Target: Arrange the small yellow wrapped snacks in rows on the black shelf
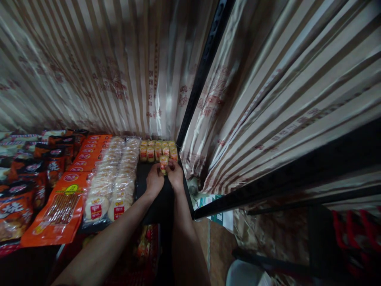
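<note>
Between the fingertips of my left hand (155,179) and my right hand (175,174) is a small yellow snack packet (163,163) with a red and white label. Both hands are closed on it, one from each side, over the black shelf (149,210). Just behind it, several matching yellow packets (150,154) stand in rows against the curtain. Left of my left hand lie two long rows of clear-wrapped round white crackers (120,198) with red labels.
Orange bags of stick snacks (65,202) and dark orange snack bags (18,210) fill the shelf's left side. A striped curtain (125,71) hangs behind. A black metal post (199,79) rises at the corner. Below is a red basket (157,254) with packets.
</note>
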Tool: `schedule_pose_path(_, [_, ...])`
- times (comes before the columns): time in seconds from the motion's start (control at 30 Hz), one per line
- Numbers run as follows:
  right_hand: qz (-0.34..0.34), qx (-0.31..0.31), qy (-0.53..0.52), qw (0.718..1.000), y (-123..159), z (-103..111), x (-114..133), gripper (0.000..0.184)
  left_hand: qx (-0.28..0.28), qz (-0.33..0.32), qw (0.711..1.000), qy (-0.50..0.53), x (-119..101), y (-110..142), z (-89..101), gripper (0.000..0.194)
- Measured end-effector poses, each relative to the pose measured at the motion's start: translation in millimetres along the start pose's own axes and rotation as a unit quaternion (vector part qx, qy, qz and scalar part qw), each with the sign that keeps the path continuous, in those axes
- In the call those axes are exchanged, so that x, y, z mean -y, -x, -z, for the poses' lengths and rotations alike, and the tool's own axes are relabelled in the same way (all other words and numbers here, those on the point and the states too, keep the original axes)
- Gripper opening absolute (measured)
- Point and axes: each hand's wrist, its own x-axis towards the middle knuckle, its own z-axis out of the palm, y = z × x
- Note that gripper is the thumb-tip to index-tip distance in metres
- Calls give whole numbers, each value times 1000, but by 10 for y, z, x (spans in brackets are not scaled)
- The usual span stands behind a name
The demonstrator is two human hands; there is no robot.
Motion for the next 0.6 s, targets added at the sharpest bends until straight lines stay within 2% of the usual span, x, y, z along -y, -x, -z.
schedule_pose_path(0.1, [-12,-13,25,1000,-1,10,33,35,0,3,1000,10,13,-35,-34,33])
schedule_pose_path(0.3, [12,-64,106,992,4,15,72,34,1,12,1000,27,13,-85,-91,33])
schedule_pose_path(0.6, [3,-65,116,991,16,0,130,40,-6,12,998,56,25,-143,-160,38])
